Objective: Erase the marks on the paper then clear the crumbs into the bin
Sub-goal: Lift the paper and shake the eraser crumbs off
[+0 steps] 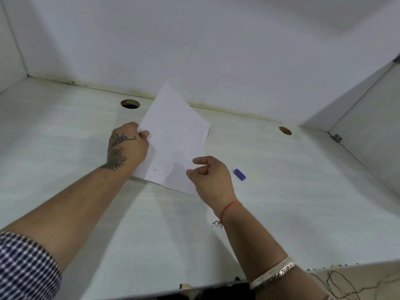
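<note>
Head view. The paper [173, 135], a white sheet, is held by both hands over the pale counter [65, 131]. The left hand [126, 146], tattooed on its back, grips the sheet's left edge, thumb on top and the fingers curled closed behind the edge. The right hand [211, 178] pinches the near right corner between thumb and fingers [200, 161]; these too are closed on the sheet. The far corner of the paper rises against the white back wall [194, 40], so the sheet stands tilted, its near edge just above or touching the counter; which cannot be told. A faint small mark [155, 169] shows on the paper between the two hands, nearer the left wrist. The eraser [239, 174], a purple block, lies on the counter just right of the right-hand fingers, apart from them and from the paper. A few crumbs [214, 224] lie on the counter beside the right wrist, below the red thread [229, 207] tied there. A metal bangle [272, 272] circles the right forearm. Two round holes [130, 104] [285, 131] open in the counter beyond the fingers, one on each side of the paper.
</note>
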